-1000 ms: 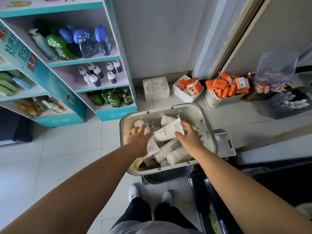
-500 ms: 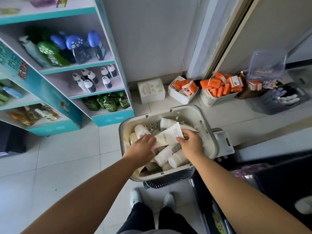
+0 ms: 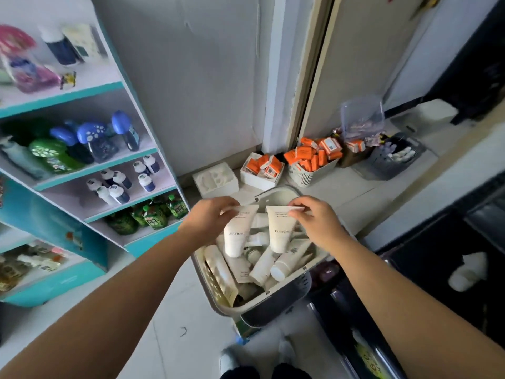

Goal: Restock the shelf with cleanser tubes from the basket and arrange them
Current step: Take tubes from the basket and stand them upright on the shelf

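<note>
Pinching crimped tube ends: left hand [image 3: 207,218] is holding left tube [image 3: 238,233], right hand [image 3: 314,221] w/ right tube [image 3: 281,230], both over basket [image 3: 276,302].

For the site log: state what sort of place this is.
Probably a small shop or its stockroom: a teal shelf lined with rows of bottles, open boxes of orange packets on the floor, and a basket heaped with white tubes.

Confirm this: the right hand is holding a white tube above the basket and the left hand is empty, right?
Not quite: the head view shows the left hand pinching a second white tube too. The right hand does hold a white tube above the basket.
</note>
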